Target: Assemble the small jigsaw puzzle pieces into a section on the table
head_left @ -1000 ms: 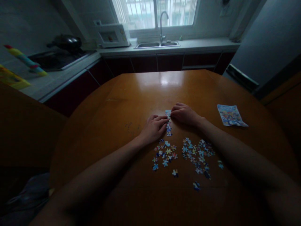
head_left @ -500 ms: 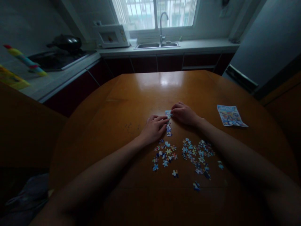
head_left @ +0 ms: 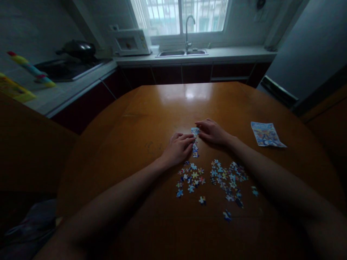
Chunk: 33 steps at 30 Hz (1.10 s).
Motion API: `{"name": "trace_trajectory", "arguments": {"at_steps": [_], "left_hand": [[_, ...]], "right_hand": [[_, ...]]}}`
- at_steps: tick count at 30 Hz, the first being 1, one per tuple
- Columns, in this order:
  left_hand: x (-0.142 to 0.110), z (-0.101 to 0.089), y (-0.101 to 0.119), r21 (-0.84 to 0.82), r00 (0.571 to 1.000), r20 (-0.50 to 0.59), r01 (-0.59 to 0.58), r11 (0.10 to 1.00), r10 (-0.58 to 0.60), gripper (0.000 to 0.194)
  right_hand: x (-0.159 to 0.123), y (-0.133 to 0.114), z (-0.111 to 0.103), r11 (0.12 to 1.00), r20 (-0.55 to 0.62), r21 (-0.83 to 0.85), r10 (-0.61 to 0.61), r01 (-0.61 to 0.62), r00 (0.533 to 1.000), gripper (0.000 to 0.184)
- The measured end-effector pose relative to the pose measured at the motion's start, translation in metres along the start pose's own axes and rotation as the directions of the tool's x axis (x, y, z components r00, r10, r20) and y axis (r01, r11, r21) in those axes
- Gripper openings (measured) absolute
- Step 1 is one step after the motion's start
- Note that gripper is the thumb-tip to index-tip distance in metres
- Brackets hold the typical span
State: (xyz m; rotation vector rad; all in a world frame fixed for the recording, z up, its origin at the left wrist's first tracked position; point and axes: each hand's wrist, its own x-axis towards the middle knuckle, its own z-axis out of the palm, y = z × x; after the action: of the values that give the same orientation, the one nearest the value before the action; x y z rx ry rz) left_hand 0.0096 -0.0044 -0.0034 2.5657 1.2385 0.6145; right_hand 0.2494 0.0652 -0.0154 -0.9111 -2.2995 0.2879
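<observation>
A narrow strip of joined jigsaw pieces (head_left: 195,153) lies on the wooden table, running away from me. My left hand (head_left: 178,148) rests across the strip from the left, fingers stretched out with their tips on its middle, hiding part of it. At the strip's far right edge is my right hand (head_left: 211,131), its thumb and index finger apart and nothing visible between them. Nearer to me, loose jigsaw pieces lie in two groups, a left group (head_left: 195,175) and a larger right group (head_left: 232,177).
Single pieces lie apart, one jigsaw piece (head_left: 202,200) below the left group and another piece (head_left: 227,215) closer to me. A creased picture sheet (head_left: 267,134) is on the right side of the table (head_left: 121,144). Beyond stand a sink (head_left: 170,53) and a microwave (head_left: 130,42).
My right hand's thumb and index finger have parted, the index finger lifting off the strip's far end. My left hand stays in place. The view has shifted slightly.
</observation>
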Motion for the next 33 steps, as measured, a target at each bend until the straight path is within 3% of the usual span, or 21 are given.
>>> {"name": "trace_trajectory", "arguments": {"at_steps": [27, 33], "left_hand": [[0.0, 0.002, 0.0, 0.045, 1.0, -0.016, -0.002, 0.999, 0.003, 0.032], [0.001, 0.004, -0.002, -0.007, 0.996, -0.062, 0.062, 0.998, -0.062, 0.04]], "right_hand": [[0.001, 0.006, 0.005, 1.0, -0.024, 0.007, 0.02, -0.02, 1.0, 0.027], [0.0, 0.012, 0.008, 0.996, -0.063, 0.076, 0.053, -0.048, 0.997, 0.027]]}}
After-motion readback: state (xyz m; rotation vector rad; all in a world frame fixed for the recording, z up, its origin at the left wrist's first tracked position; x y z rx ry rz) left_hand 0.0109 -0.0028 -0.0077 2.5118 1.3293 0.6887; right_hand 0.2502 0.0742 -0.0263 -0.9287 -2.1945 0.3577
